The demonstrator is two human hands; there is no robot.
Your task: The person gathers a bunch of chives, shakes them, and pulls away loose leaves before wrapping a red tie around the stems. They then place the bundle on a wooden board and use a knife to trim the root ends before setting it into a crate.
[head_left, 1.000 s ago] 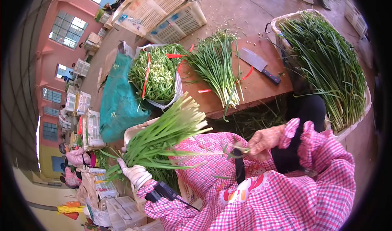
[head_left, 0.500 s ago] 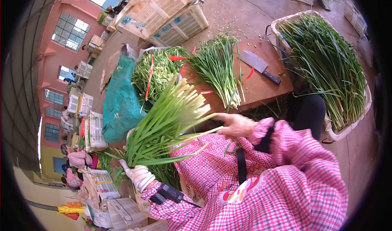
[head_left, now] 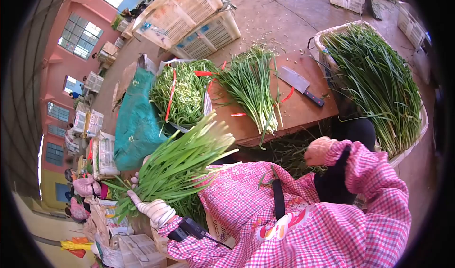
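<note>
My left hand [head_left: 142, 199], with white wrapping around the wrist and fingers, is closed around a loose bunch of garlic chives [head_left: 175, 161]. Their leafy ends are by the hand, and the pale stalk ends point up and right. Over my lap, beside the table edge, my right hand [head_left: 318, 150] is curled; whatever its fingers hold, if anything, is hidden. On the brown table [head_left: 308, 114], a second bunch of garlic chives [head_left: 251, 88] lies next to a cleaver [head_left: 300, 85] with a dark handle.
A large basket of long chives [head_left: 374, 78] stands to the right. Left of the table bunch is a bag of trimmings [head_left: 180, 95], beside a green sack [head_left: 137, 121]. Stacked white crates [head_left: 206, 36] stand behind. Leaves [head_left: 296, 152] lie below the table edge; people work far left.
My right hand has left the stalk ends and moved right and slightly down, over my lap. The bunch in my left hand has dropped lower and tilted further to the right.
</note>
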